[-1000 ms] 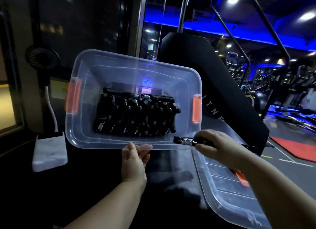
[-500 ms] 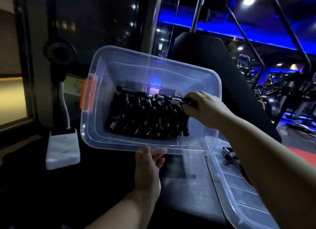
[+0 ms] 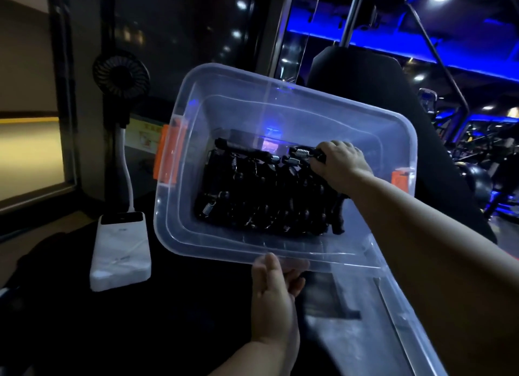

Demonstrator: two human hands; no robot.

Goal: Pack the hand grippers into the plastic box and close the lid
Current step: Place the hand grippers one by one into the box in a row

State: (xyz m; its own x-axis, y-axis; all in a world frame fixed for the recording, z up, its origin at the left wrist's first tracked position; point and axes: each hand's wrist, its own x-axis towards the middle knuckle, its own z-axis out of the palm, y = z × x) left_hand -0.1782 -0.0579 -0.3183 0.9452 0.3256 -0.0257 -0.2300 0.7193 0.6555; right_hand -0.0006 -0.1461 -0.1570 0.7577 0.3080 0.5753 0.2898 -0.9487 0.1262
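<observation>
A: Which way does the box lie from your hands?
B: My left hand (image 3: pixel 276 291) grips the plastic box's (image 3: pixel 213 253) near rim. Inside the box my right hand (image 3: pixel 341 165), the nearer one, is wrapped round a hand gripper (image 3: pixel 304 153) that lies lengthwise along the far edge of the packed row (image 3: pixel 261 201).

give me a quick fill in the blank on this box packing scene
The right hand holds a hand gripper ____ the plastic box. The left hand holds the rim of the box, whose latches are ____. The lid lies off the box, on the person's ____ side.
Missing words: inside, orange, right.
</observation>
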